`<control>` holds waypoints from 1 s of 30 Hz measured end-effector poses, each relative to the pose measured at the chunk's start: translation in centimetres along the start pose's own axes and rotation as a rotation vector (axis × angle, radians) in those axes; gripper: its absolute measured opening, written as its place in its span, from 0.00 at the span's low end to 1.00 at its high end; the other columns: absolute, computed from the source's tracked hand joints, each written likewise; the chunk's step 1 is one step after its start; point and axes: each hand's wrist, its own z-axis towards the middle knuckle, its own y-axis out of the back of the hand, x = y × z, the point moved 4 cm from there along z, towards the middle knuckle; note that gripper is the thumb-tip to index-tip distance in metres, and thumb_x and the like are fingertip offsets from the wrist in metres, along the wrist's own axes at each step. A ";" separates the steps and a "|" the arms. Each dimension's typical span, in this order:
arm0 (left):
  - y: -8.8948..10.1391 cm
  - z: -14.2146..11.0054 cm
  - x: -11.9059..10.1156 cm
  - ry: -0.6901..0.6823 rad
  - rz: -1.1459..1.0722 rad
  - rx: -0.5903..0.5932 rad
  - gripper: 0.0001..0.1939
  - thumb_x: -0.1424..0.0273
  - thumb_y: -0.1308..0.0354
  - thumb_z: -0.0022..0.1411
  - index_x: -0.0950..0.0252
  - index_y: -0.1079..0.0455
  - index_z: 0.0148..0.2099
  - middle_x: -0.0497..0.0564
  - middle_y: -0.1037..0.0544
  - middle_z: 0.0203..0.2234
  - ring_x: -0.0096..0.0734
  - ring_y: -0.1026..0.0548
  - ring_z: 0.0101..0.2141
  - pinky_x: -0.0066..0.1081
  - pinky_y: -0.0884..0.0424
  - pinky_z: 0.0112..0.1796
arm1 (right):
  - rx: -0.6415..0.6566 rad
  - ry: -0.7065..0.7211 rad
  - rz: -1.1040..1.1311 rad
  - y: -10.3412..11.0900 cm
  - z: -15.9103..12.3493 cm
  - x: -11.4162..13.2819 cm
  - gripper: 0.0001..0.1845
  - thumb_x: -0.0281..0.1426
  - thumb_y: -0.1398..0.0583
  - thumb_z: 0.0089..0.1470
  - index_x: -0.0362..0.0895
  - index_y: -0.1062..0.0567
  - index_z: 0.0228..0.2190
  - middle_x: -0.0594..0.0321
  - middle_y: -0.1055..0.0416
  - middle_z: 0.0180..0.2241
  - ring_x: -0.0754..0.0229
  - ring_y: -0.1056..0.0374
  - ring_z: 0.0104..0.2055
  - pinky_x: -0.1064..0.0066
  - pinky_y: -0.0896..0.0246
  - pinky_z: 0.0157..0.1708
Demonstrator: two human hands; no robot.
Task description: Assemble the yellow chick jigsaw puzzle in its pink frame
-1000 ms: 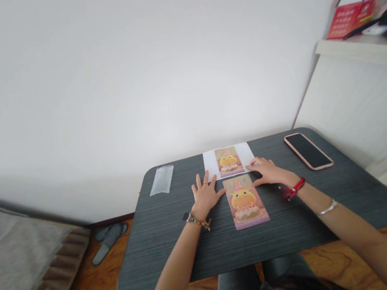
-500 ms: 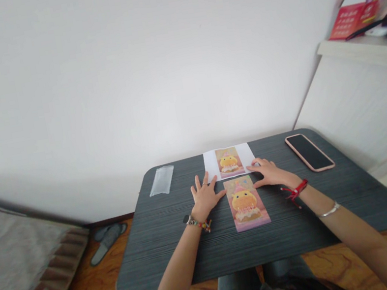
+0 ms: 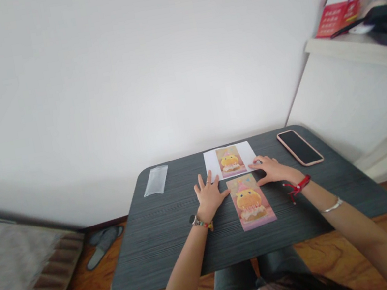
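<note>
A pink card [image 3: 251, 201] with a yellow cartoon figure lies flat on the dark table [image 3: 165, 240]. Just beyond it lies a white sheet [image 3: 229, 160] printed with the same picture. My left hand [image 3: 209, 195] rests flat on the table with its fingers spread, touching the card's left edge. My right hand [image 3: 273, 170] lies flat at the card's upper right corner, fingers stretched toward the white sheet. Neither hand holds anything.
A phone in a pink case [image 3: 299, 147] lies at the table's far right. A clear plastic sleeve [image 3: 156, 180] lies at the far left. Slippers [image 3: 101, 240] sit on the wooden floor to the left. A white shelf [image 3: 361, 55] with boxes stands to the right.
The hands and the card keep their places on the table. The view has shifted slightly, with the head turning a little to the right.
</note>
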 end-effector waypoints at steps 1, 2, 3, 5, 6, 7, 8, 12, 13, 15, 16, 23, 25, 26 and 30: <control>0.0 -0.2 -0.6 -0.003 0.000 -0.002 0.33 0.48 0.51 0.55 0.55 0.44 0.60 0.47 0.52 0.64 0.59 0.58 0.61 0.52 0.46 0.53 | 0.002 -0.005 -0.009 0.0 -0.4 -0.4 0.39 0.48 0.38 0.42 0.53 0.38 0.56 0.52 0.47 0.56 0.39 0.49 0.54 0.49 0.49 0.47; 0.0 -0.5 -1.3 -0.006 0.001 -0.004 0.33 0.49 0.51 0.55 0.55 0.43 0.60 0.47 0.52 0.63 0.58 0.57 0.61 0.53 0.46 0.53 | 0.004 -0.011 -0.019 0.1 -0.9 -0.8 0.39 0.48 0.38 0.41 0.54 0.38 0.55 0.52 0.46 0.56 0.38 0.49 0.54 0.49 0.49 0.46; -0.1 -0.7 -2.1 -0.012 0.000 -0.007 0.32 0.49 0.50 0.55 0.55 0.43 0.60 0.46 0.51 0.63 0.58 0.57 0.61 0.53 0.46 0.54 | 0.004 -0.017 -0.030 0.1 -1.4 -1.3 0.39 0.48 0.37 0.41 0.54 0.38 0.55 0.52 0.46 0.56 0.38 0.49 0.54 0.50 0.48 0.46; -0.1 -1.3 -3.7 -0.030 -0.004 -0.011 0.33 0.50 0.49 0.55 0.56 0.43 0.60 0.46 0.51 0.63 0.57 0.57 0.61 0.53 0.47 0.54 | -0.003 -0.019 -0.043 0.1 -2.8 -2.3 0.39 0.47 0.37 0.41 0.54 0.37 0.55 0.53 0.44 0.55 0.39 0.48 0.54 0.51 0.47 0.46; -0.1 -1.7 -4.5 -0.040 -0.007 -0.013 0.33 0.50 0.49 0.55 0.56 0.43 0.60 0.46 0.51 0.63 0.57 0.57 0.61 0.53 0.47 0.54 | -0.011 -0.017 -0.045 0.1 -3.5 -2.8 0.38 0.47 0.37 0.41 0.54 0.37 0.55 0.53 0.44 0.55 0.40 0.47 0.54 0.52 0.47 0.46; -0.1 -2.0 -5.4 -0.049 -0.011 -0.012 0.33 0.50 0.48 0.55 0.56 0.43 0.60 0.46 0.52 0.63 0.57 0.57 0.61 0.53 0.47 0.54 | -0.018 -0.012 -0.046 0.1 -4.3 -3.2 0.38 0.46 0.37 0.41 0.53 0.36 0.55 0.53 0.43 0.55 0.40 0.47 0.54 0.53 0.47 0.46; -0.2 -2.3 -6.2 -0.056 -0.014 -0.010 0.33 0.51 0.48 0.55 0.57 0.43 0.60 0.46 0.52 0.64 0.57 0.58 0.61 0.53 0.47 0.54 | -0.024 -0.009 -0.047 0.1 -5.1 -3.7 0.38 0.46 0.37 0.41 0.52 0.36 0.54 0.53 0.43 0.54 0.41 0.46 0.53 0.54 0.47 0.47; -0.3 -3.3 -9.5 -0.088 -0.025 -0.002 0.32 0.52 0.48 0.55 0.56 0.43 0.60 0.47 0.52 0.64 0.57 0.59 0.61 0.53 0.48 0.55 | -0.025 -0.039 -0.049 -0.1 -8.3 -5.5 0.39 0.46 0.37 0.40 0.49 0.35 0.54 0.53 0.42 0.53 0.42 0.45 0.53 0.55 0.48 0.48; -0.4 -3.5 -10.2 -0.097 -0.028 -0.003 0.32 0.52 0.48 0.55 0.56 0.43 0.60 0.47 0.52 0.64 0.57 0.59 0.62 0.53 0.48 0.55 | -0.022 -0.055 -0.049 -0.1 -9.0 -6.0 0.39 0.46 0.37 0.40 0.50 0.35 0.54 0.53 0.42 0.53 0.42 0.45 0.53 0.55 0.48 0.48; -0.5 -3.8 -11.5 -0.114 -0.033 -0.002 0.32 0.52 0.49 0.56 0.57 0.43 0.60 0.48 0.52 0.64 0.57 0.59 0.61 0.53 0.48 0.55 | -0.018 -0.089 -0.051 -0.1 -10.4 -6.8 0.38 0.46 0.36 0.40 0.51 0.35 0.54 0.53 0.42 0.54 0.42 0.46 0.54 0.54 0.49 0.48; -0.5 -3.9 -12.1 -0.119 -0.034 -0.001 0.32 0.52 0.49 0.56 0.57 0.43 0.60 0.48 0.52 0.64 0.58 0.59 0.61 0.53 0.48 0.55 | -0.017 -0.102 -0.053 0.0 -10.9 -7.1 0.38 0.46 0.36 0.40 0.51 0.36 0.54 0.54 0.42 0.54 0.42 0.47 0.55 0.54 0.50 0.48; -0.5 -3.7 -14.5 -0.111 -0.007 -0.039 0.30 0.53 0.50 0.57 0.58 0.41 0.59 0.49 0.52 0.63 0.58 0.58 0.61 0.53 0.47 0.54 | -0.029 -0.142 -0.059 1.1 -12.5 -7.8 0.35 0.45 0.37 0.43 0.53 0.35 0.53 0.54 0.43 0.55 0.41 0.49 0.56 0.53 0.50 0.48; -0.5 -3.4 -14.7 -0.096 -0.001 -0.040 0.29 0.53 0.50 0.58 0.57 0.41 0.59 0.49 0.51 0.63 0.58 0.58 0.61 0.54 0.47 0.54 | -0.033 -0.132 -0.064 1.3 -12.3 -8.0 0.34 0.44 0.37 0.43 0.54 0.34 0.53 0.56 0.42 0.54 0.43 0.47 0.55 0.54 0.51 0.48; -0.4 -3.3 -14.7 -0.090 0.001 -0.041 0.29 0.53 0.50 0.58 0.57 0.40 0.59 0.49 0.51 0.63 0.58 0.58 0.61 0.54 0.47 0.54 | -0.035 -0.128 -0.068 1.3 -12.1 -8.0 0.33 0.44 0.37 0.43 0.55 0.34 0.52 0.57 0.42 0.54 0.44 0.46 0.54 0.54 0.51 0.48; -0.4 -2.7 -14.7 -0.077 -0.004 -0.042 0.29 0.53 0.50 0.58 0.57 0.40 0.59 0.49 0.52 0.63 0.58 0.57 0.61 0.53 0.46 0.54 | -0.029 -0.121 -0.080 1.5 -11.4 -8.4 0.33 0.43 0.36 0.42 0.58 0.33 0.52 0.59 0.40 0.53 0.44 0.44 0.51 0.56 0.50 0.46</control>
